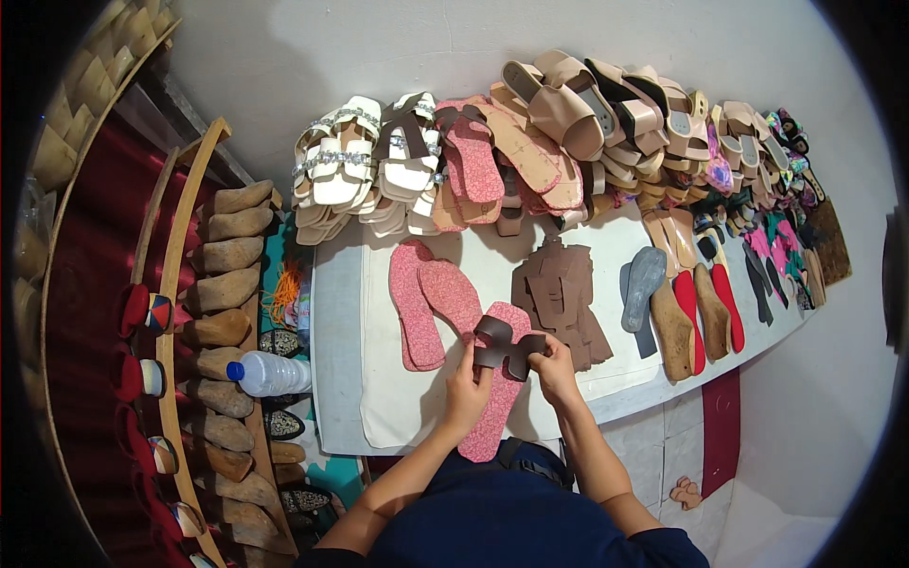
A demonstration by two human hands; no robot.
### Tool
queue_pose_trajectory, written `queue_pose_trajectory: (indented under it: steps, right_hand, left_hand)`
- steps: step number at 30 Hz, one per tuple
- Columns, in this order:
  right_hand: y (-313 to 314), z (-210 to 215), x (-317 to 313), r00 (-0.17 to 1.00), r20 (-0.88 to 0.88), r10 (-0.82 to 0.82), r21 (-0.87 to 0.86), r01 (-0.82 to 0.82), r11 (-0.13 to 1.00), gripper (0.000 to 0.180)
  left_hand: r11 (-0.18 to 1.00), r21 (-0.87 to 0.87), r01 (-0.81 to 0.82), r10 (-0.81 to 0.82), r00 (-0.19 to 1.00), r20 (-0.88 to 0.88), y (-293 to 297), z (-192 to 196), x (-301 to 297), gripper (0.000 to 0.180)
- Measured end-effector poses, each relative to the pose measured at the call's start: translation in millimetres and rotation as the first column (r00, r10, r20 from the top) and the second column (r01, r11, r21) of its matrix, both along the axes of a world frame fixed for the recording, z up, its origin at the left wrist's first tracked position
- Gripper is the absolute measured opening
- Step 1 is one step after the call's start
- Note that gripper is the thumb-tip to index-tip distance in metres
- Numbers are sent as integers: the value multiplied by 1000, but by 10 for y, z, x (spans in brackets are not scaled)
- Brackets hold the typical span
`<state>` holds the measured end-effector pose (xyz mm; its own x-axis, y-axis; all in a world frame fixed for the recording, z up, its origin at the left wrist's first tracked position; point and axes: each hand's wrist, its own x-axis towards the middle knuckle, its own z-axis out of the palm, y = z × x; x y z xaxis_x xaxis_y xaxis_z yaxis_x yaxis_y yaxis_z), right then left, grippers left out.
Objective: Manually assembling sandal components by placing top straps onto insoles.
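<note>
Both forearms reach up from the lower edge, elbows bent. Left hand (467,393) and right hand (556,371) each pinch one side of a dark brown strap piece (517,365), over a pink patterned sole (488,423) between them; strap-to-sole contact hard to tell. White sheet (383,412) on grey table (337,341); brown cut pieces (566,312) beyond, sandals (568,109) piled by the wall (331,43). Wooden lasts (226,291) racked left.

White sandals (342,163) sit piled at the table (338,303)'s back left, beige sandals (565,121) heaped further right, grey sole (644,289) near wooden shoe forms (673,341) and red insoles (725,295), blue-capped bottle (273,375) left of the table, dark red curtain (90,312) far left.
</note>
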<state>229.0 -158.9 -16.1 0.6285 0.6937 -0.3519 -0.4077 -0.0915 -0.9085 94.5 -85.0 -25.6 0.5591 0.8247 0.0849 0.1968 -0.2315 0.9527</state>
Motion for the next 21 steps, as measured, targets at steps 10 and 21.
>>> queue_pose_trajectory:
  steps: [10, 21]
  right_hand:
    - [15, 17, -18, 996, 86, 16, -62, -10, 998, 36]
    - [75, 94, -57, 981, 161, 109, -99, -94, 991, 37]
  left_hand:
    - [802, 587, 110, 155, 911, -382, 101, 137, 25, 62]
    - [740, 660, 133, 249, 857, -452, 176, 390, 76, 65]
